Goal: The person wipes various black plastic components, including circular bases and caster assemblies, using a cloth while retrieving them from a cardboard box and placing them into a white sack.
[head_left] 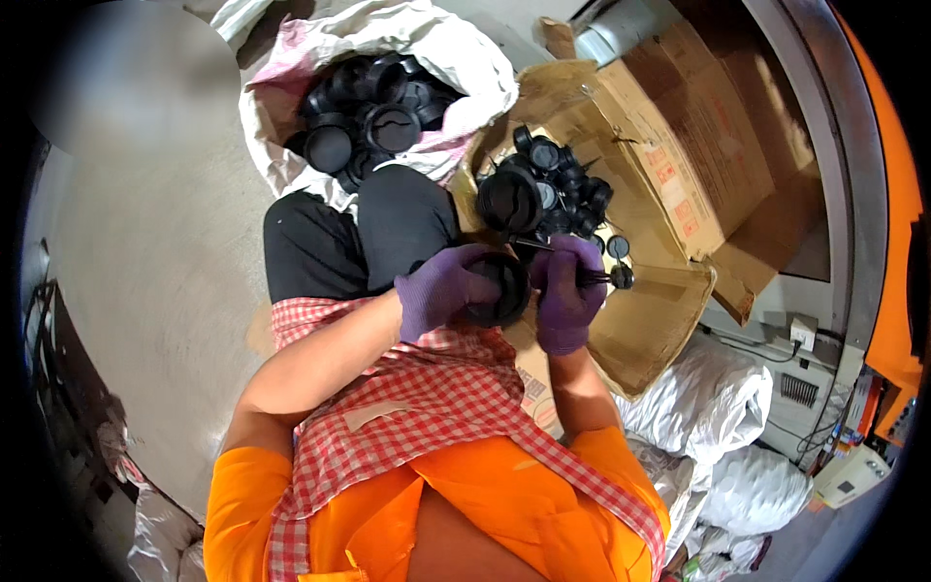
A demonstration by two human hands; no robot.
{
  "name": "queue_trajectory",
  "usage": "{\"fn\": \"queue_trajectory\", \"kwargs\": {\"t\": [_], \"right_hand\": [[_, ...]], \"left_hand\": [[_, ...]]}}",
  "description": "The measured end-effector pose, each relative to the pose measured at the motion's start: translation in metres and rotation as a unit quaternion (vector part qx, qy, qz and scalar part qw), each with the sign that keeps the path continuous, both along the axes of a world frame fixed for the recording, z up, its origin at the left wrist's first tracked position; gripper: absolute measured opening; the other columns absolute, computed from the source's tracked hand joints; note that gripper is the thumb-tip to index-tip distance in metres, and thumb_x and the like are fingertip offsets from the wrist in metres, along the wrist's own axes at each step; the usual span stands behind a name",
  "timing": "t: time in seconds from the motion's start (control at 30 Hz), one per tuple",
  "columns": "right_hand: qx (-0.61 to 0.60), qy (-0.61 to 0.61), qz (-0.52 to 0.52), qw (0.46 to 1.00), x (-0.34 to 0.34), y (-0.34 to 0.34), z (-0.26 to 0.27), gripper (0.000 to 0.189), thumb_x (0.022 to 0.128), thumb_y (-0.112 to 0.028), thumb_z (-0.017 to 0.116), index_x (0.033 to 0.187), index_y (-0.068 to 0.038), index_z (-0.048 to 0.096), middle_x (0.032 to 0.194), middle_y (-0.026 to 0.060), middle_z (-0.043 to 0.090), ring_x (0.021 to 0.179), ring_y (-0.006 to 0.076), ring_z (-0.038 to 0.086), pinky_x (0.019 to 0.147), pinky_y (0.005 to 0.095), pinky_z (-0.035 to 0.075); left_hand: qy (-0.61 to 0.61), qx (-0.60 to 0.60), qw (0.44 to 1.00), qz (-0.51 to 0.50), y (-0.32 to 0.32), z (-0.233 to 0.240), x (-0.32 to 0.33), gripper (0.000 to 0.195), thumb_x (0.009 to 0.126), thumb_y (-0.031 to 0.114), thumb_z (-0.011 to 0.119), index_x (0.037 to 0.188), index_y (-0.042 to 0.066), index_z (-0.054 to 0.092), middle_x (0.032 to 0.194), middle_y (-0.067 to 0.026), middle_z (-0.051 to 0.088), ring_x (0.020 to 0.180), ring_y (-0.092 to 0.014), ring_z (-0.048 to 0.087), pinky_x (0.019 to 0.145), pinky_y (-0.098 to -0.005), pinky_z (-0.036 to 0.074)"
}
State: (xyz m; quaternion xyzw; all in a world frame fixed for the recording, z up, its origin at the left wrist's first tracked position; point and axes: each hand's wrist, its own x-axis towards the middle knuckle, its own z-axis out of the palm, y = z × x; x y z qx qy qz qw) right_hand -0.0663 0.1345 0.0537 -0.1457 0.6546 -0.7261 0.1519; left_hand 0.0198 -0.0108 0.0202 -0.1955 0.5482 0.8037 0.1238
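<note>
My left hand [445,289], in a purple knit glove, grips a round black plastic part [507,289] with a raised rim above my lap. Close to its right, my right hand [569,291], gloved alike, is closed on a thin dark tool; its exact kind cannot be told. A small black round piece [622,276] on a stem sticks out at the right of that hand. Just beyond the hands, a cardboard box [647,320] holds a pile of small black plastic parts [556,178]. A larger black round part [509,200] lies at the pile's near left.
Past my knees stands a white woven sack [265,138] filled with black round plastic parts [364,109]. Flattened or open cardboard [727,124] leans at the right. White plastic sacks [705,393] lie at the lower right, near a plug with a cable [802,335].
</note>
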Motion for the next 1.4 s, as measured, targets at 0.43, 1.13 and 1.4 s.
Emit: {"fn": "queue_trajectory", "kwargs": {"t": [0.43,1.13,1.4], "right_hand": [[0.392,0.424,0.433,0.692,-0.005,-0.018,0.033,0.026,0.071,-0.014,0.068,0.095,-0.010,0.058,0.092,0.0086,0.061,0.078,0.0301,0.062,0.062,0.0368,0.050],[-0.030,0.009,0.281,0.959,-0.016,-0.051,-0.004,0.014,0.084,-0.008,0.058,0.096,-0.001,0.061,0.090,0.0092,0.061,0.080,0.0183,0.059,0.071,0.0288,0.048],[0.198,0.327,0.073,0.921,-0.060,-0.060,-0.083,0.020,0.074,0.004,0.056,0.091,-0.005,0.062,0.087,0.0124,0.062,0.076,0.0240,0.061,0.070,0.0292,0.049]], "left_hand": [[0.245,-0.236,0.921,-0.192,-0.051,-0.045,0.044,0.037,0.097,0.012,0.036,0.133,0.003,0.040,0.127,-0.0114,0.049,0.113,-0.020,0.049,0.095,-0.0289,0.042],[0.327,-0.420,0.847,0.004,-0.036,-0.028,0.016,0.022,0.080,0.006,0.060,0.101,0.002,0.060,0.096,-0.0107,0.061,0.083,-0.023,0.059,0.073,-0.0325,0.049],[0.327,-0.501,0.801,0.015,-0.041,-0.003,-0.012,0.041,0.080,0.010,0.059,0.120,0.001,0.052,0.114,-0.0121,0.056,0.100,-0.024,0.056,0.082,-0.0307,0.047]]}}
